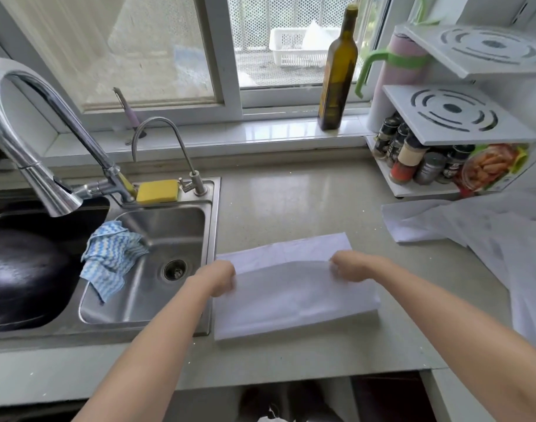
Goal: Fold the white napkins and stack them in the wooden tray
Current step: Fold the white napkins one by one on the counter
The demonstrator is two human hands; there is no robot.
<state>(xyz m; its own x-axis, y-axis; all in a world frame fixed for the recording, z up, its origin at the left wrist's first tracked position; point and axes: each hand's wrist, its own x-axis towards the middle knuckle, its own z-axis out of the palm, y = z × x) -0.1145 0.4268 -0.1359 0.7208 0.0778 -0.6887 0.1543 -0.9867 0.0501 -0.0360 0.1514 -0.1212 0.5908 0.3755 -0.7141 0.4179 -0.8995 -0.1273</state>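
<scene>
**Napkin fold in progress on the countertop**

Napkin (294, 287), white, is lying on the grey countertop (291, 193) just right of the steel sink (157, 269), with its left edge at the sink rim.

Head view:
- Left hand (219, 277) is pinching the left end of the lifted napkin layer, fingers curled around the fabric.
- Right hand (350, 266) is pinching the right end of the same layer, fingers curled likewise.
- Between the hands, the raised layer is arching over the lower layer, which is lying flat on the counter and showing beyond the hands.
- More white cloth (486, 239) is lying loosely heaped at the right edge of the counter, apart from the napkin being worked.
- A blue-and-white zigzag dishcloth (111, 257) is hanging over the divider between the sink basins, and a dark pan (23, 269) is sitting in the left basin.
- A yellow sponge (157, 191) is resting behind the basin, between the two taps.
- A dark green bottle (338, 71) is standing on the windowsill; its label is too blurred to read.
- Spice jars (413, 156) are standing on the lowest tier of a white rack (455, 114); their labels are illegible.
</scene>
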